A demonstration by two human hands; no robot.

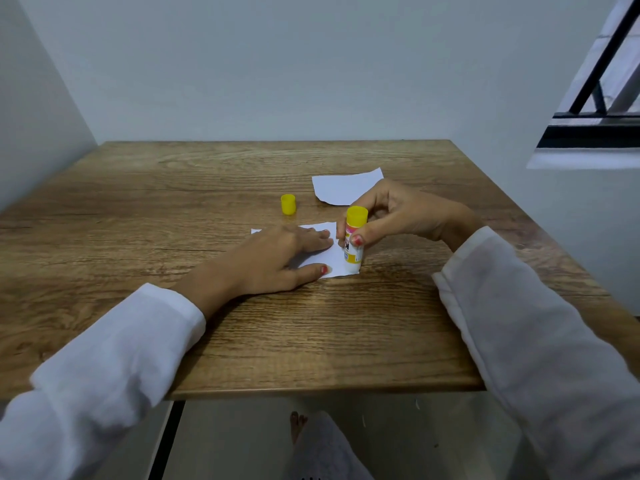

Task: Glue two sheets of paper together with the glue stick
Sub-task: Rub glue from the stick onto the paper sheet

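A small white paper sheet point(334, 259) lies near the middle of the wooden table point(242, 341). My left hand point(277, 261) presses flat on it, fingers spread and pointing right. My right hand point(398, 213) grips the glue stick point(355, 237), a white and yellow tube held upside down with its lower end on the sheet's right edge. A second white sheet point(341, 188) lies farther back, partly behind my right hand. The glue stick's yellow cap point(288, 204) stands on the table to the left of that sheet.
The table stands in a corner with walls at the back and left. A window with dark bars point(595, 98) is at the upper right. My foot point(298, 424) shows on the floor below the table's front edge.
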